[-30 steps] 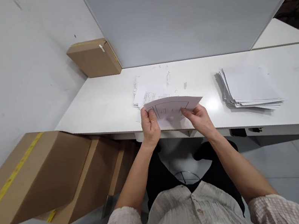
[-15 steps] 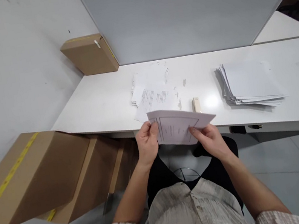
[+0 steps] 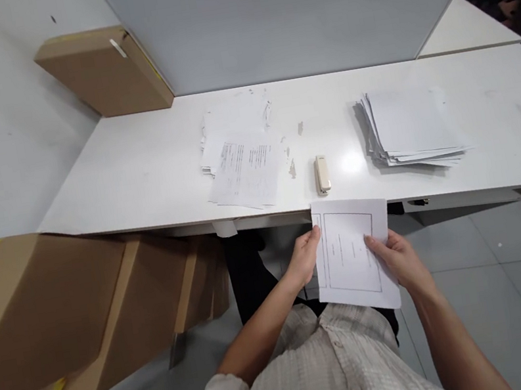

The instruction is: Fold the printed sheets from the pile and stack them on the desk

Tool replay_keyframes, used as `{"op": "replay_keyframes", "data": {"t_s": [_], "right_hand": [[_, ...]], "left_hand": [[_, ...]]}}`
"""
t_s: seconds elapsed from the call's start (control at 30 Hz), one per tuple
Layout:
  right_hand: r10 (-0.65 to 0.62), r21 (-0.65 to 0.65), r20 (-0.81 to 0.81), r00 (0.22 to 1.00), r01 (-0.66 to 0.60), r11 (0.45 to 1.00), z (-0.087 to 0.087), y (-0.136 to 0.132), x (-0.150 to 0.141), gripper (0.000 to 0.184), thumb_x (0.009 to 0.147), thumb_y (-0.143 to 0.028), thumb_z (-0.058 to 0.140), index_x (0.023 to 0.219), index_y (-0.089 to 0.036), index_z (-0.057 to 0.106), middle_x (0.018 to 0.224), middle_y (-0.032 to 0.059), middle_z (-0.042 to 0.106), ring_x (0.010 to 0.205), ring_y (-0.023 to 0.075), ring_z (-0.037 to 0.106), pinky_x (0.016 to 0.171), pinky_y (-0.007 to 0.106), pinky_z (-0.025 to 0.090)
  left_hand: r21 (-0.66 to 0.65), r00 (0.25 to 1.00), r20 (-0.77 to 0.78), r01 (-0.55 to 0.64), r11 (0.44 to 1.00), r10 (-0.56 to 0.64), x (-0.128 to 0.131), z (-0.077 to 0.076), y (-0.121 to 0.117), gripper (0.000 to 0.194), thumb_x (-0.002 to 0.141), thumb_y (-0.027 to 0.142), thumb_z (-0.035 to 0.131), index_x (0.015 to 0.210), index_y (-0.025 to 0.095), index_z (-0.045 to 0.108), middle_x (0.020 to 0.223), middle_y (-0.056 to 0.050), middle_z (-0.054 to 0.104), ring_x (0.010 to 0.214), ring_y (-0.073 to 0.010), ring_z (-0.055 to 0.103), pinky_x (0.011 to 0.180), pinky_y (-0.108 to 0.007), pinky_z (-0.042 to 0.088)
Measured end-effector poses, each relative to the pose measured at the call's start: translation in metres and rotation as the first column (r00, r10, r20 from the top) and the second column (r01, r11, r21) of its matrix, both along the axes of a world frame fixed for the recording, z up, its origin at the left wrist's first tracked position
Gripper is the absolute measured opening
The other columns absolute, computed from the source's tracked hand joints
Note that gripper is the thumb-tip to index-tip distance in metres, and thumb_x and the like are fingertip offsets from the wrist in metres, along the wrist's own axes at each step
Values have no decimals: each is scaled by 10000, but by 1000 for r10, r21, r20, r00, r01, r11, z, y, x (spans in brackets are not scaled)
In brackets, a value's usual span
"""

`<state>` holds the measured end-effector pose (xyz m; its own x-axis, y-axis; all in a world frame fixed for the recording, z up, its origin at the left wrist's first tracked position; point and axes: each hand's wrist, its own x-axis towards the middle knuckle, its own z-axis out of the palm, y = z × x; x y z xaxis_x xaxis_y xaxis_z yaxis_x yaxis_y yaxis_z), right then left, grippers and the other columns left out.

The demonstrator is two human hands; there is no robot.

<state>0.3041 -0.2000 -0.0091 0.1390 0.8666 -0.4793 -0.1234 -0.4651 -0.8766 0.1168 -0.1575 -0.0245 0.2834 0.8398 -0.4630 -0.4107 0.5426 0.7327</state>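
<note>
Held between both hands, in front of the desk edge and above my lap, is a sheaf of white paper [image 3: 357,285] with a printed frame and a few lines of text. My left hand [image 3: 306,255] pinches its left edge. On the right side my right hand [image 3: 398,260] grips it, thumb on the printed face and fingers behind. A beige stapler [image 3: 322,175] lies on the desk just beyond the paper. To its left rests a spread of printed sheets [image 3: 246,169]. Whether the held paper is one sheet or several I cannot tell.
A thick stack of white paper [image 3: 411,123] sits on the right of the white desk [image 3: 137,175]. At the desk's back left corner a cardboard box [image 3: 105,74] leans on the wall. More large cardboard boxes [image 3: 53,303] stand left of me, below desk height.
The paper has moved right and toward me, and tilted so its printed face shows fully. Both hands still hold it. The stapler, partly hidden before, is now in full view.
</note>
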Motion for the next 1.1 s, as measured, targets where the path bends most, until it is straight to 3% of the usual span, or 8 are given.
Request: {"op": "replay_keyframes", "data": {"t_s": [0.37,0.73,0.93,1.0,1.1], "right_hand": [[-24,-80,-19,1000,23,997,9,24,15,374,667,-428,741,941,-192,645,837,52,738,694,225,693,621,323,551],[15,-95,-38,999,-18,995,4,24,22,367,690,-418,724,984,-212,645,863,49,738,707,240,692,621,343,552],[59,-41,130,990,-54,998,9,29,24,449,711,-498,663,1056,-217,601,890,72,721,728,254,675,640,383,544],[43,-4,380,924,-45,999,15,33,28,487,725,-538,625,1081,-207,583,888,82,707,772,258,657,680,395,526],[-84,138,773,629,-38,990,33,46,31,523,768,-566,555,1136,-195,558,942,107,671,814,258,623,748,427,489]], "left_hand": [[-8,998,-31,-52,999,52,22,8,18,519,642,602,663,758,97,660,622,-47,640,582,-149,576,571,-259,416],[-19,997,-58,-57,998,55,27,5,17,486,616,589,681,658,112,602,591,-21,578,540,-120,508,562,-258,379],[41,996,-78,-46,998,49,30,1,20,475,657,593,643,651,123,570,570,2,526,535,-103,456,543,-241,350],[48,994,-86,-56,997,60,31,1,23,466,664,585,642,643,125,567,559,8,511,540,-106,458,545,-242,354],[51,993,-97,-64,997,69,32,1,25,448,672,568,646,635,128,569,541,13,496,559,-118,478,550,-243,365]]}}
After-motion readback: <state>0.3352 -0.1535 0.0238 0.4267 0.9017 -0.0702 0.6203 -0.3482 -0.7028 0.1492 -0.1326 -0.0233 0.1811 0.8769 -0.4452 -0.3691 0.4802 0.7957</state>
